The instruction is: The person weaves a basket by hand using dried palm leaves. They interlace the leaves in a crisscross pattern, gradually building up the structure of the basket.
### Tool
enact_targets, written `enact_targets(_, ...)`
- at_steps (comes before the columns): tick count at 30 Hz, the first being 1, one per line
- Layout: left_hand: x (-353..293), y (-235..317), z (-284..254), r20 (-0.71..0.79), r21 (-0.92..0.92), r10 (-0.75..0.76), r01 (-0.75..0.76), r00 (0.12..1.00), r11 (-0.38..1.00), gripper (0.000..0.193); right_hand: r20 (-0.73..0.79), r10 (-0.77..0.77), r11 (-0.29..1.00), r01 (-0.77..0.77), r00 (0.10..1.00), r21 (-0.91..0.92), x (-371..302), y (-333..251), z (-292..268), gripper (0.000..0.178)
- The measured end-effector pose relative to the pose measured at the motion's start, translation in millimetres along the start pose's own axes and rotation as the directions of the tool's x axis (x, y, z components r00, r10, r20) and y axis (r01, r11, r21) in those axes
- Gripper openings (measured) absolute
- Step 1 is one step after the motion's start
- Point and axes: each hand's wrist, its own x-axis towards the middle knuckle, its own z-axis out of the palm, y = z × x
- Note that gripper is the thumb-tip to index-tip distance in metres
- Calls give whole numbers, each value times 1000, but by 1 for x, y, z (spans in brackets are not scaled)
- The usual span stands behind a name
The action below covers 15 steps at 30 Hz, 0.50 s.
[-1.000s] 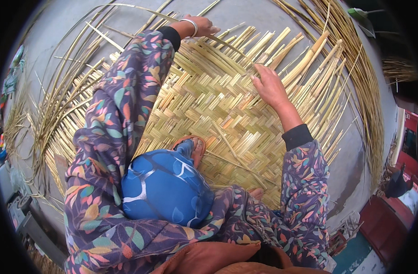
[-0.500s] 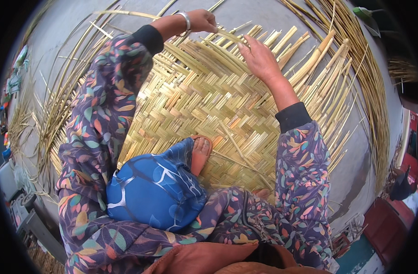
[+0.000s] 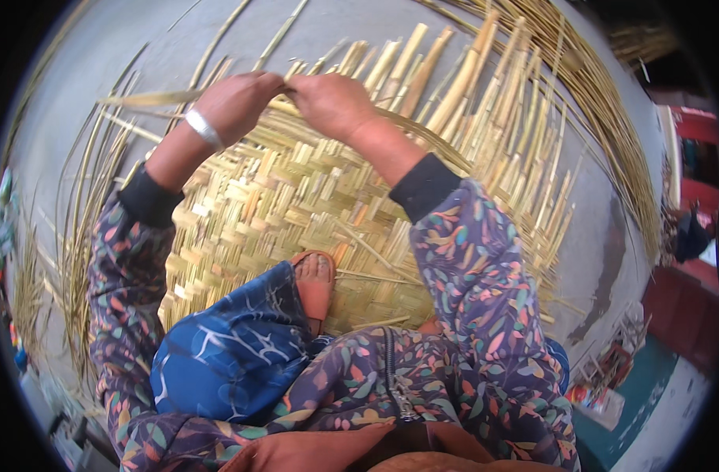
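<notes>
A woven mat (image 3: 257, 208) of split yellow-green reeds lies under and before me, its loose reed ends (image 3: 410, 67) fanning out along the far edge. Above that edge my left hand (image 3: 237, 102), with a silvery bangle on the wrist, is closed on a flat reed strip (image 3: 151, 100). Right beside it, knuckles nearly touching, my right hand (image 3: 332, 104) is closed on the same strip. One end sticks out left past my left hand; the other bends away behind my right wrist. The fingertips of both hands are hidden.
My sandalled foot (image 3: 315, 287) stands on the mat near a loose stick (image 3: 379, 250). Long thin reeds (image 3: 603, 102) lie on the grey floor at the right, with more reeds (image 3: 76, 275) at the left. A maroon piece (image 3: 682, 315) stands far right.
My right hand has moved left along the strip to meet my left hand. My left hand has come lower and further left. The view has shifted.
</notes>
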Motion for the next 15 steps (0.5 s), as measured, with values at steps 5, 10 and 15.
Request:
enact_targets(5, 8, -1, 13, 39, -187, -47, 54, 998, 981, 16, -21, 9, 997, -11, 1000, -70, -13, 1, -9, 18)
enact_targets(10, 12, 14, 24, -102, 92, -47, 57, 994, 994, 14, -5, 74, 997, -74, 997, -19, -12, 2, -14, 19)
enact_targets(15, 18, 26, 39, -277, 137, -26, 66, 961, 988, 11, -21, 91, 996, -91, 996, 13, -13, 7, -20, 17)
